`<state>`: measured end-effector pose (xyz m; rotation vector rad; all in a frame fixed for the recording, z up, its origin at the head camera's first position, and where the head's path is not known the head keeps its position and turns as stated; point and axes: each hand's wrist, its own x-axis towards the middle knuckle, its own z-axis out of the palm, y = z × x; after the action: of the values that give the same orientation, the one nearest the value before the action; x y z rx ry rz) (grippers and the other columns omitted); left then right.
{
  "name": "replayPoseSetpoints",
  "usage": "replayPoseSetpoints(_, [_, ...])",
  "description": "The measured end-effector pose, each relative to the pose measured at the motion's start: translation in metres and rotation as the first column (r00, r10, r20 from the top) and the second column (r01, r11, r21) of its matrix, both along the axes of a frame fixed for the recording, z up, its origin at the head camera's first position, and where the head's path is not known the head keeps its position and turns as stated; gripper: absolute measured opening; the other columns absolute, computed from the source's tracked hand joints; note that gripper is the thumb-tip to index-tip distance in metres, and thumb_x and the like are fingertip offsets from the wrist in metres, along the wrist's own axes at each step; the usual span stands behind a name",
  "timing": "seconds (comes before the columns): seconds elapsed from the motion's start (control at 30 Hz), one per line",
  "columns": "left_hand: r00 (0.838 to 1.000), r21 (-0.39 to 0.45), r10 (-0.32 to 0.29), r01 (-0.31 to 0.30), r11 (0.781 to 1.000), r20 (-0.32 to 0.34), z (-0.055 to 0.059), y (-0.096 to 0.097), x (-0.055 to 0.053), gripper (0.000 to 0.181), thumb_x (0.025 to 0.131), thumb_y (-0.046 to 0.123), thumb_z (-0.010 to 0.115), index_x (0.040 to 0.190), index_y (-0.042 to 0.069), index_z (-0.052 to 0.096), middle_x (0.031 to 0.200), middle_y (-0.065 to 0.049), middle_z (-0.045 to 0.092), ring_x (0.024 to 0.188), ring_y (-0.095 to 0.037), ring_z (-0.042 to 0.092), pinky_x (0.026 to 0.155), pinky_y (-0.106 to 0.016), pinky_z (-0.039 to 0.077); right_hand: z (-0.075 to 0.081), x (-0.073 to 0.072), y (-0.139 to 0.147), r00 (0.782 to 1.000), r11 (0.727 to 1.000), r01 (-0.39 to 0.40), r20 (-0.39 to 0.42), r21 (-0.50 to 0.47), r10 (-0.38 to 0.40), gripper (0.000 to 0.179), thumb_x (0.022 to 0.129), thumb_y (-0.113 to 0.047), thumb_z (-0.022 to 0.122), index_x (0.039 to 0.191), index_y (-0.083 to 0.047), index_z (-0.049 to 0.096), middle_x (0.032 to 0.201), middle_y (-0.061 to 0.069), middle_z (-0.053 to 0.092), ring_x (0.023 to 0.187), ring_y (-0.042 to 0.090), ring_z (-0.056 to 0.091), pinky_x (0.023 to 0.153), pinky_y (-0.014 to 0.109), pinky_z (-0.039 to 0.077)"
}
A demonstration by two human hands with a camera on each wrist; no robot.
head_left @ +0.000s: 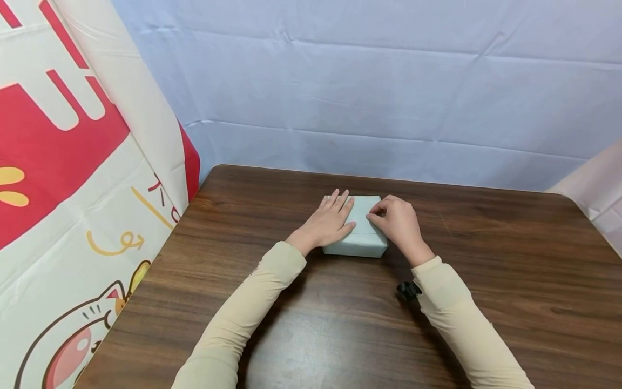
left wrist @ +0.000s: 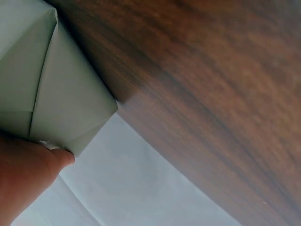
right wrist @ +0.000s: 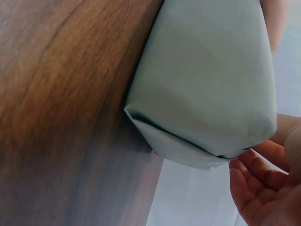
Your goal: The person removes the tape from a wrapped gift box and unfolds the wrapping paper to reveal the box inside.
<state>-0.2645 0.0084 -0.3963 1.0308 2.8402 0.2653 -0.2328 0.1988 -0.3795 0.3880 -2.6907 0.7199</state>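
Observation:
A small box wrapped in pale grey-green paper (head_left: 359, 246) lies on the brown wooden table. My left hand (head_left: 326, 222) rests flat on the left part of its top, with the fingers spread. In the left wrist view, folded paper (left wrist: 70, 89) covers one end of the box, beside part of the left hand (left wrist: 28, 174). At the right part of the top, my right hand (head_left: 399, 220) pinches at the wrapping paper with thumb and forefinger. The right wrist view shows its other fingers (right wrist: 251, 183) curled near the folded end flap (right wrist: 181, 153); the exact pinch point is hidden.
The dark wood-grain table (head_left: 311, 335) extends around the box on all sides. A pale blue cloth (head_left: 369, 97) hangs behind its far edge, and a printed cartoon cloth (head_left: 97, 178) hangs at the left. A black device (head_left: 409, 290) sits at the right wrist.

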Motion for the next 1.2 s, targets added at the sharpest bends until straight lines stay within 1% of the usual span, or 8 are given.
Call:
replayPoseSetpoints(0.17, [1.000, 0.005, 0.002, -0.002, 1.000, -0.001, 0.000, 0.000, 0.000, 0.065, 0.102, 0.046, 0.023, 0.153, 0.011, 0.004, 0.158, -0.006, -0.006, 0.142, -0.022, -0.013, 0.115, -0.037, -0.004, 0.000, 0.000, -0.001, 1.000, 1.000, 0.011, -0.012, -0.006, -0.011, 0.011, 0.083, -0.009, 0.073, 0.084, 0.002, 0.074, 0.085, 0.014, 0.064, 0.071, 0.026, 0.060, 0.062, 0.042, 0.050])
replayPoseSetpoints(0.3, [1.000, 0.003, 0.001, -0.001, 1.000, -0.014, 0.000, 0.001, 0.001, 0.064, 0.102, 0.046, 0.024, 0.153, 0.010, 0.005, 0.158, -0.008, -0.003, 0.143, -0.024, -0.009, 0.115, -0.038, -0.002, -0.002, 0.001, 0.000, 1.000, 1.000, 0.013, -0.014, -0.012, -0.013, 0.010, 0.083, -0.008, 0.072, 0.084, 0.002, 0.074, 0.085, 0.014, 0.064, 0.071, 0.027, 0.061, 0.063, 0.042, 0.051])
replayPoseSetpoints(0.43, [1.000, 0.001, -0.006, 0.006, 1.000, -0.015, 0.000, 0.002, 0.002, 0.064, 0.102, 0.046, 0.024, 0.153, 0.010, 0.006, 0.158, -0.009, -0.001, 0.144, -0.027, -0.005, 0.115, -0.039, -0.001, -0.002, 0.001, 0.002, 1.000, 1.000, 0.010, 0.015, -0.020, -0.010, 0.011, 0.083, -0.009, 0.072, 0.085, 0.001, 0.075, 0.086, 0.014, 0.065, 0.072, 0.027, 0.061, 0.064, 0.042, 0.051])
replayPoseSetpoints(0.57, [1.000, -0.002, -0.001, 0.001, 1.000, -0.014, 0.000, 0.001, 0.002, 0.064, 0.102, 0.046, 0.025, 0.153, 0.010, 0.006, 0.158, -0.008, -0.003, 0.144, -0.026, -0.006, 0.115, -0.038, -0.001, 0.002, 0.000, 0.002, 0.999, 1.000, 0.002, 0.047, -0.008, -0.001, 0.012, 0.081, -0.011, 0.075, 0.084, 0.000, 0.075, 0.084, 0.013, 0.065, 0.071, 0.026, 0.060, 0.063, 0.041, 0.051])
replayPoseSetpoints(0.77, [1.000, 0.016, 0.000, 0.000, 1.000, -0.019, -0.001, 0.001, 0.000, 0.064, 0.103, 0.045, 0.025, 0.153, 0.010, 0.007, 0.158, -0.009, -0.001, 0.144, -0.026, -0.006, 0.115, -0.038, -0.001, 0.011, -0.001, -0.002, 0.998, 1.000, 0.003, 0.063, 0.031, -0.005, 0.009, 0.080, -0.009, 0.075, 0.080, 0.000, 0.075, 0.081, 0.013, 0.064, 0.068, 0.026, 0.060, 0.060, 0.041, 0.050])
replayPoseSetpoints(0.93, [1.000, 0.009, 0.000, 0.000, 1.000, -0.019, -0.001, 0.000, 0.000, 0.064, 0.103, 0.045, 0.025, 0.153, 0.010, 0.007, 0.158, -0.008, -0.003, 0.144, -0.027, -0.004, 0.115, -0.039, -0.001, 0.013, 0.000, -0.005, 0.997, 0.999, 0.019, 0.079, 0.049, -0.023, 0.010, 0.081, -0.010, 0.074, 0.081, 0.000, 0.075, 0.082, 0.014, 0.064, 0.068, 0.027, 0.060, 0.060, 0.042, 0.051])
replayPoseSetpoints(1.1, [1.000, 0.008, 0.000, 0.000, 1.000, -0.016, -0.001, 0.000, 0.000, 0.064, 0.103, 0.045, 0.025, 0.153, 0.010, 0.006, 0.158, -0.009, -0.002, 0.144, -0.027, -0.005, 0.115, -0.038, -0.002, 0.011, 0.001, -0.006, 0.996, 0.998, 0.042, 0.071, 0.048, -0.045, 0.011, 0.082, -0.011, 0.073, 0.083, 0.000, 0.075, 0.085, 0.014, 0.064, 0.068, 0.026, 0.061, 0.059, 0.042, 0.051])
replayPoseSetpoints(1.2, [1.000, 0.007, 0.000, 0.001, 1.000, -0.016, -0.001, 0.000, 0.001, 0.064, 0.103, 0.045, 0.024, 0.153, 0.010, 0.006, 0.158, -0.009, -0.002, 0.144, -0.026, -0.006, 0.115, -0.038, -0.002, 0.008, 0.002, -0.005, 0.997, 0.997, 0.051, 0.047, 0.049, -0.053, 0.011, 0.084, -0.010, 0.071, 0.083, 0.000, 0.076, 0.087, 0.015, 0.065, 0.067, 0.026, 0.061, 0.057, 0.042, 0.052])
